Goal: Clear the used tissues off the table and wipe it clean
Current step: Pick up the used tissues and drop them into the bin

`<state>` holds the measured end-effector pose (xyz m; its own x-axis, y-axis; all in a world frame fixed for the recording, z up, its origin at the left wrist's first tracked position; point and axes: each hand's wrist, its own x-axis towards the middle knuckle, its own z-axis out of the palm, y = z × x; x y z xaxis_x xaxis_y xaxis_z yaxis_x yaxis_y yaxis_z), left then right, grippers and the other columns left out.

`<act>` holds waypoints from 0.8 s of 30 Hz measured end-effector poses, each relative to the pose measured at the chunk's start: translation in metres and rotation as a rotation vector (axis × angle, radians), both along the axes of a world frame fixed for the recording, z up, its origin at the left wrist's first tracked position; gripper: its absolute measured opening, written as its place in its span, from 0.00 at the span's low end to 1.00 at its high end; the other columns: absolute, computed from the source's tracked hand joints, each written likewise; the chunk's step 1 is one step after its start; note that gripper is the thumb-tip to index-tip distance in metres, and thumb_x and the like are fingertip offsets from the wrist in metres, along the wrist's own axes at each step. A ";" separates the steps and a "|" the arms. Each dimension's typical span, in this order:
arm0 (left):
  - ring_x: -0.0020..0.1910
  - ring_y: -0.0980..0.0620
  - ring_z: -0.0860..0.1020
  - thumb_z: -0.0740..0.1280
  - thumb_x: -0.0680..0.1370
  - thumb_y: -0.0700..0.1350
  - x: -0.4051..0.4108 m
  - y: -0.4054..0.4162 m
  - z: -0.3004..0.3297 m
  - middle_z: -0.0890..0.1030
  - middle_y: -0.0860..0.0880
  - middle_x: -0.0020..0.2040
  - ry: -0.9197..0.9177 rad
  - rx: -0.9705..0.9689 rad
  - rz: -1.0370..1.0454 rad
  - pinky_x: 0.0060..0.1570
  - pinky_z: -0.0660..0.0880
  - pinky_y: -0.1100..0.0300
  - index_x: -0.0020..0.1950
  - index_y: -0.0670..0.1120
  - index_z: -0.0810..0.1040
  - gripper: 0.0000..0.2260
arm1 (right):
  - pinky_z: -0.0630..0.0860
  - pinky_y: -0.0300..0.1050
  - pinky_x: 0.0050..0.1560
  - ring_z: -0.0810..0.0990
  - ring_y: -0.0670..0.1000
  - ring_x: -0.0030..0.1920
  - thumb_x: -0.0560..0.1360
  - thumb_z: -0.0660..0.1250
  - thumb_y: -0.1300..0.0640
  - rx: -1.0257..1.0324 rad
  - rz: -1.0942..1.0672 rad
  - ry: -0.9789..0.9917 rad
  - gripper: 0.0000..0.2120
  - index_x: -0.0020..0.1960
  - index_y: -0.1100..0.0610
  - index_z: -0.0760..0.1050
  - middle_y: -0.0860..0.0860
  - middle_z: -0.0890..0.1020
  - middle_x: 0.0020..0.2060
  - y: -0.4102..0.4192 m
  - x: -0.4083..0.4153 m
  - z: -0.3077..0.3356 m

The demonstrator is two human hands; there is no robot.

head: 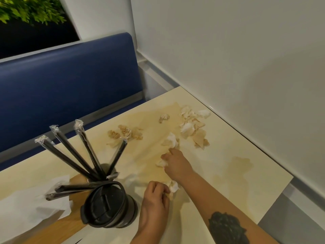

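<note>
Several crumpled, brown-stained tissues lie on the cream table [237, 155]: a pile at the far right [192, 125], a small ball [164, 118], and a cluster at the far left [126, 132]. My right hand [177, 163] reaches over the table's middle and grips a white tissue wad [161, 163], its fingertips touching another tissue [171, 140]. Closer to me, my left hand [155, 199] is curled round a crumpled tissue [173, 186]. Brown liquid stains [239, 166] spread over the tabletop.
A black lidded cup [107, 206] stands near the left hand, behind it a holder with wrapped black straws [91, 152]. White paper napkins [26, 206] and a brown box lie at the left. A blue bench back [70, 81] and a white wall border the table.
</note>
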<state>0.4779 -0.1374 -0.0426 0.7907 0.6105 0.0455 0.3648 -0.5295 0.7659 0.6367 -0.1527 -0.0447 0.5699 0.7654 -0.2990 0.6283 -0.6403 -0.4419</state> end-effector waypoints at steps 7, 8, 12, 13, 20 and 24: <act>0.43 0.59 0.72 0.62 0.71 0.33 -0.003 0.005 -0.003 0.69 0.59 0.44 0.005 -0.002 -0.003 0.40 0.67 0.69 0.41 0.57 0.68 0.18 | 0.68 0.44 0.45 0.74 0.56 0.54 0.74 0.58 0.69 0.007 0.028 -0.159 0.17 0.60 0.59 0.75 0.56 0.75 0.52 -0.001 0.001 -0.007; 0.43 0.59 0.72 0.62 0.72 0.33 -0.002 0.006 -0.002 0.69 0.59 0.44 0.005 -0.007 -0.003 0.40 0.68 0.69 0.41 0.57 0.68 0.17 | 0.69 0.45 0.46 0.75 0.56 0.53 0.74 0.58 0.69 0.018 0.026 -0.153 0.17 0.60 0.60 0.74 0.56 0.76 0.52 -0.004 0.001 -0.006; 0.43 0.60 0.72 0.63 0.72 0.33 0.001 0.005 0.001 0.69 0.60 0.44 -0.002 -0.008 -0.010 0.39 0.66 0.72 0.40 0.59 0.67 0.19 | 0.72 0.46 0.48 0.77 0.56 0.50 0.74 0.57 0.70 0.142 -0.115 -0.090 0.17 0.56 0.58 0.77 0.54 0.77 0.51 -0.015 0.006 -0.004; 0.43 0.61 0.71 0.63 0.72 0.32 0.003 0.004 0.002 0.69 0.60 0.44 -0.007 -0.006 -0.013 0.39 0.66 0.73 0.40 0.60 0.67 0.20 | 0.72 0.46 0.47 0.77 0.55 0.49 0.74 0.57 0.70 0.183 -0.165 -0.079 0.16 0.54 0.58 0.78 0.53 0.78 0.50 -0.018 0.006 -0.004; 0.47 0.64 0.70 0.62 0.73 0.32 0.016 -0.002 0.012 0.69 0.59 0.44 0.038 -0.029 -0.042 0.43 0.66 0.74 0.38 0.59 0.66 0.20 | 0.70 0.40 0.40 0.76 0.52 0.40 0.73 0.58 0.70 0.430 -0.395 -0.062 0.12 0.44 0.57 0.77 0.49 0.75 0.44 -0.050 0.009 0.010; 0.46 0.63 0.72 0.62 0.73 0.32 0.023 -0.010 0.014 0.69 0.58 0.45 0.033 -0.035 -0.073 0.44 0.67 0.73 0.40 0.55 0.69 0.17 | 0.66 0.27 0.38 0.75 0.44 0.36 0.71 0.59 0.72 0.587 -0.507 -0.054 0.12 0.42 0.58 0.77 0.46 0.75 0.42 -0.069 0.009 0.025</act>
